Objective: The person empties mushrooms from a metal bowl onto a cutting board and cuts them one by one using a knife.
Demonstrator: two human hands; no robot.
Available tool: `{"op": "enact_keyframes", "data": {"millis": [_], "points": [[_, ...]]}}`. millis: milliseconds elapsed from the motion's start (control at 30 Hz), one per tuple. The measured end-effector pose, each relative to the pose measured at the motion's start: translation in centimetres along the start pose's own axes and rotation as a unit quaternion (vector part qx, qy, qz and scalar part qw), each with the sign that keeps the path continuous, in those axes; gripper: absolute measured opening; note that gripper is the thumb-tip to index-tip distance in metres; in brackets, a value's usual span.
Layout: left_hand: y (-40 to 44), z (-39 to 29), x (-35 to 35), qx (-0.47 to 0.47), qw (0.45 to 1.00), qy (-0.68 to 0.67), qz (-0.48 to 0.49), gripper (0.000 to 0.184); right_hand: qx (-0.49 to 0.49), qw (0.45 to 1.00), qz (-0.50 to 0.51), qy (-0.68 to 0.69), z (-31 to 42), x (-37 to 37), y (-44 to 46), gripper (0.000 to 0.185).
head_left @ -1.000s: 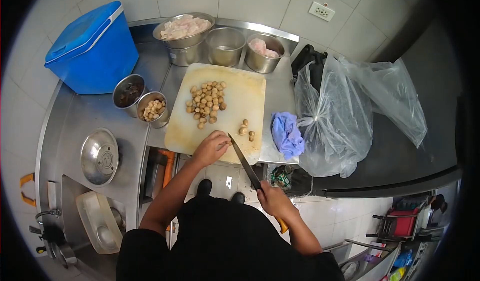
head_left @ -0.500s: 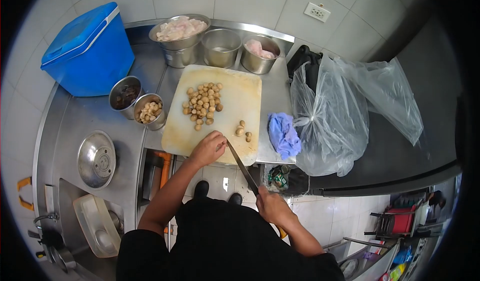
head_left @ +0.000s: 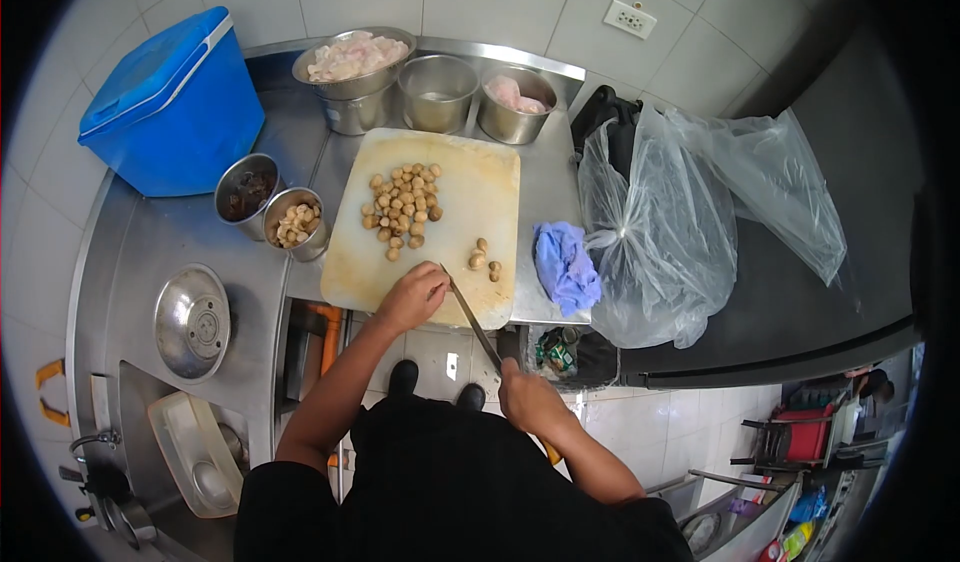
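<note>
My right hand [head_left: 532, 398] is closed around the handle of a long knife [head_left: 472, 315]. Its blade slants up over the front edge of the cutting board [head_left: 350, 272], the tip beside my left fingers. My left hand [head_left: 415, 296] rests at the board's front, fingertips pinched together; whatever lies in them is hidden. Beyond it sits a heap of small round brown mushrooms [head_left: 403, 205]. Several more mushrooms [head_left: 478, 260] lie apart on the board's right side. A metal pot [head_left: 297, 224] holding pale cut pieces stands left of the board.
Behind the board stand a bowl of raw pale meat [head_left: 355, 59], a metal pot [head_left: 438, 94] and another pot with meat [head_left: 517, 105]. A purple cloth [head_left: 567, 267] and plastic bags [head_left: 670, 242] lie right. Left are a blue cooler [head_left: 170, 107], a dark-filled pot [head_left: 247, 194] and a metal bowl [head_left: 192, 320].
My right hand and the knife have shifted a little up and to the left, the tip now reaching farther past my left fingertips. The left hand has hardly moved.
</note>
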State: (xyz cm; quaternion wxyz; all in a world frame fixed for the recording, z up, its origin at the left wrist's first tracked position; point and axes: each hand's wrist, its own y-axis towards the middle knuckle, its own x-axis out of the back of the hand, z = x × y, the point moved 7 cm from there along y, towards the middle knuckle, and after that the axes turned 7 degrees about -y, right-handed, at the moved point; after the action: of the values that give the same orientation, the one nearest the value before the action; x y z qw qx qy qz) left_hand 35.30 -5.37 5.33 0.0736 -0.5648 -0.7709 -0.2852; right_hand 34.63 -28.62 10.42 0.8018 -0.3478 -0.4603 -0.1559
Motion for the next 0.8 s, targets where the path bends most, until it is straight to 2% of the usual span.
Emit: {"op": "enact_keyframes", "data": {"millis": [167,233,367,500,600,667,733,800], "points": [[-0.3,0.2,0.1,-0.013,1.0,0.008,-0.015,0.009,0.026,1.0,-0.003,0.012,-0.4,-0.3,0.0,0.019],[-0.3,0.5,0.0,0.002,1.0,-0.003,-0.019,0.011,-0.001,0.999,0.048,0.018,-0.6,0.6,-1.7,0.02],[-0.2,0.9,0.8,0.048,0.999,-0.022,-0.006,0.014,-0.027,0.998,0.015,0.057,-1.7,1.5,-3.1,0.021],[-0.2,0.9,4.1,0.1,0.99,-0.046,-0.09,0.017,-0.007,0.995,-0.054,0.084,-3.0,0.7,-1.8,0.016],[-1.3,1.9,7.5,0.144,0.976,-0.044,-0.157,0.017,0.015,0.994,-0.049,0.098,-2.7,0.2,-1.1,0.016],[-2.8,2.0,9.9,0.078,0.983,0.052,-0.156,0.017,0.024,0.989,-0.002,0.146,-1.3,0.9,-1.1,0.016],[-4.7,2.0,12.0,0.013,0.975,0.109,-0.193,0.018,0.052,0.991,0.029,0.118,-2.4,-0.5,-0.9,0.016],[-6.5,1.5,14.3,0.083,0.975,0.054,-0.199,0.017,-0.043,0.985,0.084,0.148,-1.1,0.1,-1.0,0.014]]}}
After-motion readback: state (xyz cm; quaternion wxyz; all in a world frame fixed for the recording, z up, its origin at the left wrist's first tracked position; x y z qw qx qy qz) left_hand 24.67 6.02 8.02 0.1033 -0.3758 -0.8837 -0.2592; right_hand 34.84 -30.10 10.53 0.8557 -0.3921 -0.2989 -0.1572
